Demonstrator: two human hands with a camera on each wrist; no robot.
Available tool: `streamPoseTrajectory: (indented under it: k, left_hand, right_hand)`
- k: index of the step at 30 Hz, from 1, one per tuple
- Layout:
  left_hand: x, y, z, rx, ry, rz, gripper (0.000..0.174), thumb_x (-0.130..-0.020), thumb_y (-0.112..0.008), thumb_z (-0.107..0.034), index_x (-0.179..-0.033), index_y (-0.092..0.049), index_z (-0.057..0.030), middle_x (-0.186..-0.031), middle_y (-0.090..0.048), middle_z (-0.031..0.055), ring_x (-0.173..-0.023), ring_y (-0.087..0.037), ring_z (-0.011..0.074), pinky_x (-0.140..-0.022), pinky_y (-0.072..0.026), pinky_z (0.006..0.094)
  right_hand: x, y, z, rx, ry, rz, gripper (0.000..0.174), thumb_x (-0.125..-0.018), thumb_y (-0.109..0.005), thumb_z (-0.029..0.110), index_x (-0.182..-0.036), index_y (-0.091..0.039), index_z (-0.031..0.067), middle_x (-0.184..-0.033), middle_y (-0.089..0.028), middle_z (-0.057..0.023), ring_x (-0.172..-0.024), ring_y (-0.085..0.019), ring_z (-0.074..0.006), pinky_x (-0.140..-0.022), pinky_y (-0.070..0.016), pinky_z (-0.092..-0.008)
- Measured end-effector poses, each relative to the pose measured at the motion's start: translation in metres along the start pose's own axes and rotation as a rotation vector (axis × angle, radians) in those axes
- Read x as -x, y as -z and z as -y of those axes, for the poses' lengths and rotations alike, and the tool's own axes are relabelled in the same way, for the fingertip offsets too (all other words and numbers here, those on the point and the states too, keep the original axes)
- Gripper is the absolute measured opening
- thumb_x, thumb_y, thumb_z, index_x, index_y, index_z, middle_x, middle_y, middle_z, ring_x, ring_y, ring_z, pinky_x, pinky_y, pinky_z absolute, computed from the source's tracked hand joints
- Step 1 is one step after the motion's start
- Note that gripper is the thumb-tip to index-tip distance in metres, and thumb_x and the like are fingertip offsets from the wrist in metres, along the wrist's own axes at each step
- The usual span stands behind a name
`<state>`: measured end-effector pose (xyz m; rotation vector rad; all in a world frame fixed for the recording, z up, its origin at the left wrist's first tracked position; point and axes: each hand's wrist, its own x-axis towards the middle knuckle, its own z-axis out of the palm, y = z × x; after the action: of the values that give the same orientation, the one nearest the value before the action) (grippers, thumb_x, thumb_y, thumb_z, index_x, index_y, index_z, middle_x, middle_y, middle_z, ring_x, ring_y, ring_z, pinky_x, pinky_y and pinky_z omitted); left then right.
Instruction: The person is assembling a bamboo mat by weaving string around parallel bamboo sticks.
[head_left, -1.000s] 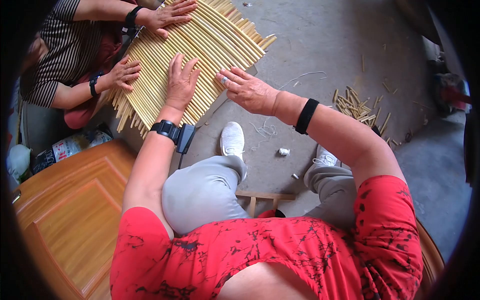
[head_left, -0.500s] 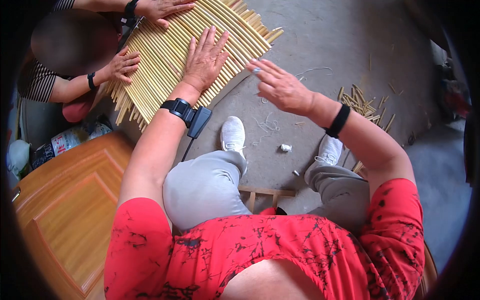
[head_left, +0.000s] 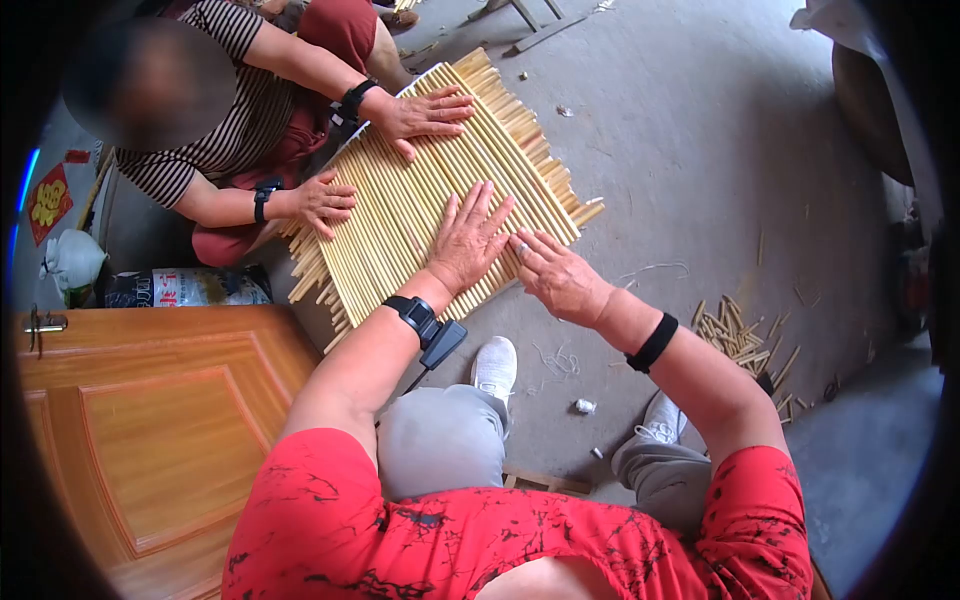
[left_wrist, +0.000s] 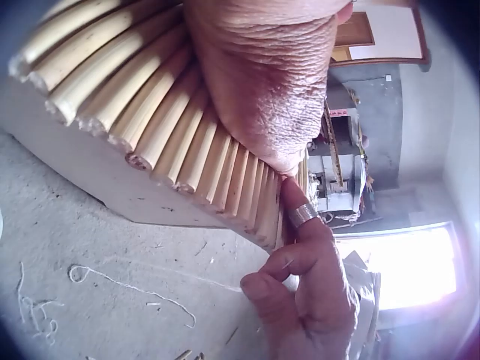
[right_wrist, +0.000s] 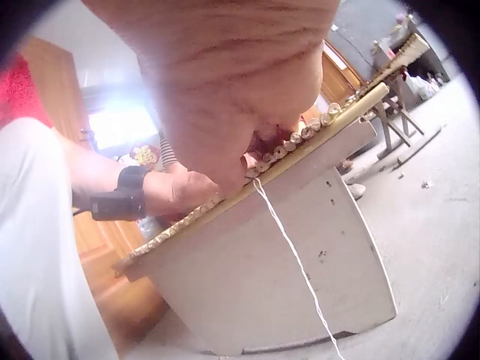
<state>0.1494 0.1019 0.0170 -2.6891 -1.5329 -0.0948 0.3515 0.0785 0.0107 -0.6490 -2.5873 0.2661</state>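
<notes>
A layer of thin, pale bamboo-like sticks [head_left: 400, 225] lies side by side, with a second set of sticks [head_left: 540, 150] jutting out crosswise beneath it. My left hand [head_left: 468, 245] rests palm down on the layer, fingers spread, towards its near right side. At the near edge, my right hand [head_left: 565, 283] touches the stick ends with its extended fingertips; a ring [left_wrist: 304, 215] shows on one finger. Another person's two hands [head_left: 425, 118] lie flat on the far and left parts. White string [right_wrist: 294, 251] hangs from the edge, in the right wrist view.
Under the sticks stands a pale box-like support [right_wrist: 277, 277]. Short cut sticks [head_left: 735, 335] are heaped on the floor at right, and loose string [head_left: 555, 360] lies near my shoe [head_left: 494, 368]. A wooden door panel [head_left: 170, 440] is at left.
My left hand has slid rightward across the sticks. My right hand lifted away from the edge and has come back to it. The head view has shifted; the other person's hands stay on the sticks.
</notes>
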Motion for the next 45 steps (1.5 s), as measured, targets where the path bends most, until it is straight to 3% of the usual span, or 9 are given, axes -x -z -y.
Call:
streamPoseTrajectory:
  k: [19, 25, 29, 33, 35, 39, 41, 43, 45]
  left_hand:
    - [0.001, -0.001, 0.0, 0.067, 0.01, -0.03, 0.05, -0.09, -0.039, -0.034, -0.138, -0.03, -0.0183, -0.141, -0.025, 0.0151, -0.133, -0.019, 0.0294, -0.106, -0.0139, 0.0495]
    - [-0.01, 0.0, 0.007, 0.189, -0.071, -0.136, 0.044, -0.09, -0.043, -0.032, -0.13, -0.042, -0.0153, -0.133, -0.036, 0.0164, -0.125, -0.032, 0.0325, -0.103, -0.019, 0.0524]
    - [-0.031, -0.004, -0.002, 0.512, -0.151, -0.102, 0.045, -0.092, -0.036, -0.038, -0.132, -0.04, -0.0166, -0.138, -0.032, 0.013, -0.131, -0.025, 0.0283, -0.106, -0.0176, 0.0477]
    - [-0.032, -0.009, -0.011, 0.228, -0.22, -0.042, 0.054, -0.092, -0.019, -0.051, -0.134, -0.038, -0.0225, -0.141, -0.029, 0.0097, -0.133, -0.02, 0.0248, -0.109, -0.0098, 0.0449]
    - [-0.033, -0.009, -0.012, 0.231, -0.213, -0.015, 0.057, -0.09, -0.015, -0.054, -0.133, -0.038, -0.0241, -0.142, -0.028, 0.0091, -0.134, -0.019, 0.024, -0.109, -0.0072, 0.044]
    - [-0.032, -0.012, -0.014, 0.174, -0.231, -0.006, 0.054, -0.09, -0.021, -0.053, -0.134, -0.036, -0.0245, -0.143, -0.024, 0.0088, -0.133, -0.019, 0.0243, -0.109, -0.0079, 0.0454]
    - [-0.032, -0.011, -0.016, 0.114, -0.239, -0.034, 0.051, -0.091, -0.03, -0.047, -0.135, -0.034, -0.0216, -0.143, -0.024, 0.01, -0.133, -0.02, 0.0262, -0.108, -0.0084, 0.0476]
    - [-0.032, -0.01, -0.017, 0.157, -0.23, -0.021, 0.05, -0.089, -0.039, -0.044, -0.135, -0.034, -0.0252, -0.142, -0.025, 0.0097, -0.133, -0.019, 0.0256, -0.109, -0.0085, 0.0475]
    - [-0.033, -0.011, -0.016, 0.161, -0.242, -0.016, 0.05, -0.09, -0.039, -0.043, -0.136, -0.032, -0.0254, -0.143, -0.023, 0.0094, -0.134, -0.017, 0.0248, -0.108, -0.0082, 0.0494]
  right_hand:
    - [0.002, -0.002, 0.004, -0.019, -0.012, 0.006, 0.024, -0.077, -0.049, 0.014, -0.092, -0.057, -0.0026, -0.119, -0.047, -0.0219, -0.122, -0.036, -0.0361, -0.104, -0.0266, -0.0433]
    - [0.003, -0.006, 0.005, 0.03, -0.013, 0.003, 0.027, -0.076, -0.049, 0.014, -0.097, -0.056, -0.0026, -0.119, -0.047, -0.0206, -0.12, -0.038, -0.035, -0.102, -0.0282, -0.0431]
    - [0.004, -0.007, 0.005, 0.061, -0.021, -0.026, 0.03, -0.076, -0.049, 0.014, -0.1, -0.055, -0.0021, -0.117, -0.048, -0.0188, -0.12, -0.038, -0.0335, -0.103, -0.0273, -0.0419]
    - [0.004, -0.01, 0.003, -0.052, -0.033, -0.039, 0.025, -0.073, -0.059, 0.013, -0.094, -0.056, -0.0001, -0.107, -0.05, -0.0154, -0.117, -0.039, -0.0317, -0.108, -0.0203, -0.0418]
    - [0.006, -0.008, 0.001, -0.163, -0.022, -0.07, 0.024, -0.071, -0.063, 0.012, -0.09, -0.055, 0.0006, -0.106, -0.05, -0.0148, -0.116, -0.04, -0.031, -0.108, -0.0212, -0.0413]
    - [0.034, 0.008, -0.009, -0.321, -0.006, -0.21, 0.019, -0.073, -0.062, 0.014, -0.084, -0.052, 0.0035, -0.099, -0.054, -0.0141, -0.102, -0.051, -0.0309, -0.089, -0.0419, -0.038]
    - [0.059, 0.028, -0.017, -0.358, -0.31, -0.193, 0.014, -0.075, -0.061, 0.012, -0.083, -0.051, 0.0073, -0.084, -0.057, -0.01, -0.08, -0.059, -0.0275, -0.064, -0.0495, -0.0324]
    - [0.075, 0.03, -0.033, -0.644, -0.637, -0.408, 0.009, -0.081, -0.059, 0.01, -0.081, -0.051, 0.0063, -0.067, -0.058, -0.0062, -0.062, -0.058, -0.0172, -0.056, -0.0476, -0.0283]
    - [0.085, 0.044, -0.048, -0.583, -0.932, -0.307, 0.012, -0.086, -0.057, 0.015, -0.082, -0.051, 0.0056, -0.067, -0.058, -0.0032, -0.062, -0.056, -0.0101, -0.054, -0.0468, -0.0254]
